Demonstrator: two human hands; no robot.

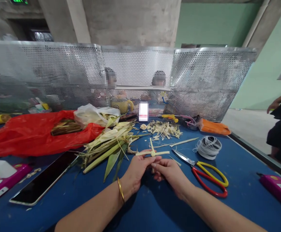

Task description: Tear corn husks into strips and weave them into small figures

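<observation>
A small cross of pale, folded husk strips (153, 153) stands out above my fingertips, one arm up and one to each side. My left hand (138, 167), with a gold bangle (121, 190) on its wrist, is closed on the lower part of the cross. Close against it, my right hand (170, 172) has its thumb and fingers pinched together just below the cross. What lies between those fingertips is hidden. Scissors (198, 169) with one yellow and one red handle lie spread to the right. Beyond them sits a ball of white string (209, 147).
Dried corn husks (106, 148) lie left, beside a red plastic bag (38, 132) and a phone (47, 177). Husk scraps (165, 129) are heaped behind my hands. Purple power strips (279, 190) flank both sides. A perforated metal screen (135, 64) closes the back, with people behind it.
</observation>
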